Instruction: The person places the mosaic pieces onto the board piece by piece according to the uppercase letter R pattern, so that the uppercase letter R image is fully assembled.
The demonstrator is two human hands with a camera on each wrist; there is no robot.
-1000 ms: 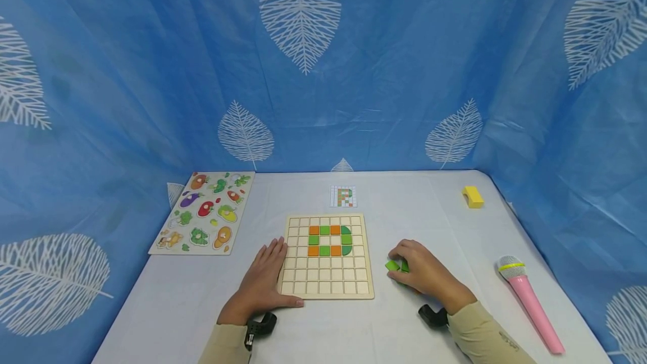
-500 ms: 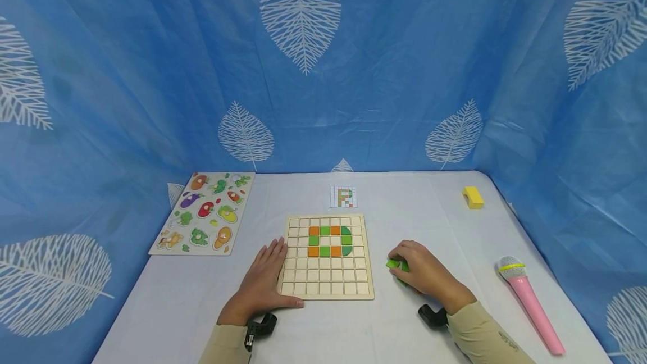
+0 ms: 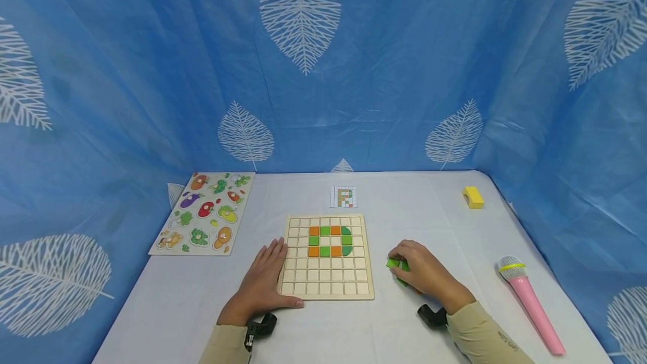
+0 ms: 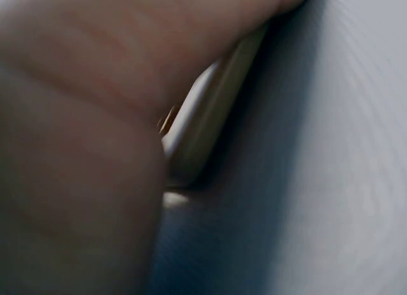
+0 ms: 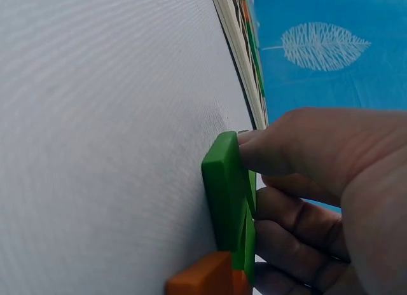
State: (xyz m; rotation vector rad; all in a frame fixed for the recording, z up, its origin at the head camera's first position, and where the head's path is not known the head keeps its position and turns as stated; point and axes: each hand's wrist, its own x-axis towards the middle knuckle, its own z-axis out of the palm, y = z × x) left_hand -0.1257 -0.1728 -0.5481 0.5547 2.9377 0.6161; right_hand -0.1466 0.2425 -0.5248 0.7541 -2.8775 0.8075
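Head view shows us the left hand point(image 3: 264, 282), fingers straight, framing the near left corner of the wooden grid board point(image 3: 326, 276). To its right, the right hand point(image 3: 424, 271) curls its fingers round smooth green blocks point(image 3: 392, 263) at the cloth-covered tabletop point(image 3: 323, 333), turned slightly since a second ago; the board's square and rounded tiles point(image 3: 325, 251) are unchanged, so we judge this gathering, not placing. Beyond lie a printed card point(image 3: 343, 196) and creased blue curtain point(image 3: 364, 100).

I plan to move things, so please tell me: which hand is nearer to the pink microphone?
Right. The right hand is just left of the pink microphone, at the green pieces; the left hand is farther left, at the grid board.
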